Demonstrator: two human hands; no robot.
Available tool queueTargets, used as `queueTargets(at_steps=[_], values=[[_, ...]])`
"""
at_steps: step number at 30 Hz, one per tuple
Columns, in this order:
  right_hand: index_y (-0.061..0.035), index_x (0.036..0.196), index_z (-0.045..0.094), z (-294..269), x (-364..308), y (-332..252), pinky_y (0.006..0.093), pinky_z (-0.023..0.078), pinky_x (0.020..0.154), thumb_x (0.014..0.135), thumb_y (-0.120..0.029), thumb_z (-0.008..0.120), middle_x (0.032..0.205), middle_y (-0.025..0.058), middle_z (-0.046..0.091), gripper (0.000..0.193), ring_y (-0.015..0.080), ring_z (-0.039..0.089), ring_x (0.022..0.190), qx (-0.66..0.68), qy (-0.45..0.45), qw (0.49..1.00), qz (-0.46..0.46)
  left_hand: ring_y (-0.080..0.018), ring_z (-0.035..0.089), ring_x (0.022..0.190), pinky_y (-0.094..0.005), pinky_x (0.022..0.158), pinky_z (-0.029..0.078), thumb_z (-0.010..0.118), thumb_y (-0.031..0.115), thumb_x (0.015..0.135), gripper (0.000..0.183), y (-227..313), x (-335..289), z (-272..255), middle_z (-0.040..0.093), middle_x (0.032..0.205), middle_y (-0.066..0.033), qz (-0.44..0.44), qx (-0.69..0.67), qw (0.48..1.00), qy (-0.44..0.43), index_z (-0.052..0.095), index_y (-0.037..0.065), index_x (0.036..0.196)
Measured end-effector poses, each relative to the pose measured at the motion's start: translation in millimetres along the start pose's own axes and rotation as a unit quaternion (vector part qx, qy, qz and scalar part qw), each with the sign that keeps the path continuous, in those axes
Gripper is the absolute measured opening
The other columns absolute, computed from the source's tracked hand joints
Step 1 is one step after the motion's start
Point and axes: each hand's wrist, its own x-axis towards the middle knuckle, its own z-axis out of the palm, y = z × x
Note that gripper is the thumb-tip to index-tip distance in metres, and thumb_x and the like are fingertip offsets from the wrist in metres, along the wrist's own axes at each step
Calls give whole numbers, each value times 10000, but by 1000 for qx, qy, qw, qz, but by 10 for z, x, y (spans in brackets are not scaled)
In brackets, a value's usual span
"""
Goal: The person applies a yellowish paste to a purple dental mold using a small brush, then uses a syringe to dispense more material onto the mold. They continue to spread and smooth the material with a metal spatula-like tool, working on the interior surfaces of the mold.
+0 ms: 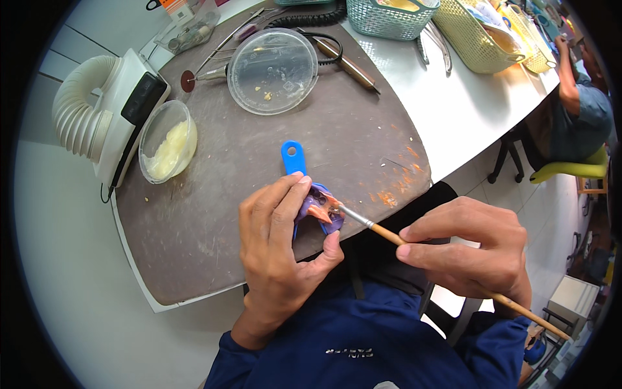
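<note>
My left hand (275,240) grips a blue dental impression tray (293,157) near the board's front edge, its holed handle pointing away from me. Purple impression material (334,225) lines the tray, and orange-pink wax-like material (319,212) lies over part of it. My fingers hide much of the tray's left side. In my right hand (476,243) is a thin brush with a wooden handle (387,234), pinched between thumb and fingers. Its metal collar slants down to the tray, and the tip meets the material inside. Whether the bristles carry anything is too small to tell.
A bowl of pale yellow material (170,152) sits left, beside a white machine with a ribbed hose (84,107). Farther back lie a clear round lid (272,71) with crumbs and a pen-like tool (350,66). Baskets (392,21) line the back; another person (583,97) sits far right.
</note>
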Motion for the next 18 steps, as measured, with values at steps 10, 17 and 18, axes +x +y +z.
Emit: queueTargets(at_steps=[10,17,18], values=[[-4,898,738,-48,78,-19,300,576,594,679,-48,746,835,111,693,224,229,693,698,-8,-47,998,-42,-332,573,1072,-414,918,495,793,64,625,655,4,15,-5,613,1197,-150,-22,-12,1000,-12,597,10,1247],[8,867,727,-65,64,-26,297,569,561,687,-28,735,809,108,685,184,215,690,676,-20,-64,996,-61,-336,570,1071,-421,925,485,793,59,625,649,19,22,-5,614,1191,-146,-21,-9,1000,-13,599,15,1243],[6,859,726,-66,67,-27,296,568,556,681,-21,739,800,104,685,181,210,689,669,-22,-59,996,-60,-336,570,1070,-423,927,484,793,58,624,649,20,26,-1,614,1191,-146,-18,-8,1000,-11,600,15,1242]])
